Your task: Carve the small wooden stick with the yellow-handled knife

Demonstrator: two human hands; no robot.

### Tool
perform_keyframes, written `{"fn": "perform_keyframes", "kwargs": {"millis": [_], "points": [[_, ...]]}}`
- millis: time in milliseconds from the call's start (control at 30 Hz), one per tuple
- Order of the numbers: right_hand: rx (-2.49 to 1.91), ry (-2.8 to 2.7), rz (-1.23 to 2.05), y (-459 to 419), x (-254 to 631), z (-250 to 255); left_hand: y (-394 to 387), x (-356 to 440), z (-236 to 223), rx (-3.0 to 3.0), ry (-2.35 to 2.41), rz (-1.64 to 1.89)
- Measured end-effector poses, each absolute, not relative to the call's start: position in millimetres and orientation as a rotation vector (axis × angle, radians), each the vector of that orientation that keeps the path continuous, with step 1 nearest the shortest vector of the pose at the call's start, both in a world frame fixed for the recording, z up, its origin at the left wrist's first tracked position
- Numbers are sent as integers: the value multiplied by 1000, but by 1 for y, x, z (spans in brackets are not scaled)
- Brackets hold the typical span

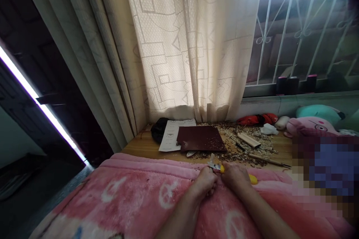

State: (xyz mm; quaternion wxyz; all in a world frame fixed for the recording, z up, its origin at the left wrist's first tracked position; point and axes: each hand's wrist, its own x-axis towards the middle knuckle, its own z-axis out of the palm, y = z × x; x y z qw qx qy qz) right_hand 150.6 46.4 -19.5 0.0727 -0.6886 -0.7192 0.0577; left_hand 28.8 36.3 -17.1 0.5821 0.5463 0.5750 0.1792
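Observation:
My left hand (205, 183) and my right hand (235, 177) rest close together on a pink fleece blanket (157, 171). My left hand grips a small pale carved piece (212, 160), probably wood. A yellow-handled knife (253, 179) runs through my right fist, with yellow showing on both sides and a small metal blade (214, 166) against the pale piece. Beyond my hands, a dark red sheet of sandpaper (201, 139) lies on a printed paper (170, 135). A carving gouge (267, 160) and a pale wooden strip (249, 140) lie among wood shavings (252, 134).
The shavings cover a wooden tabletop (141, 145) below a cream curtain (190, 44). A black cloth (159, 130) and a red cloth (256, 119) sit at its back edge. Plush toys (311, 127) crowd the right, beside a pixelated blur (325, 168) and a barred window (297, 26).

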Motion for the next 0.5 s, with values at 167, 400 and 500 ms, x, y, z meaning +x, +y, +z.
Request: {"fn": "perform_keyframes", "kwargs": {"millis": [167,400,500], "points": [[-2052,-2128,140,50,152,-26,30,31,-6,1267,1315,458],[-2048,-2112,115,52,151,-27,28,32,-3,1254,1350,428],[-2066,-2106,139,53,151,-27,30,29,-8,1237,1297,455]]}}
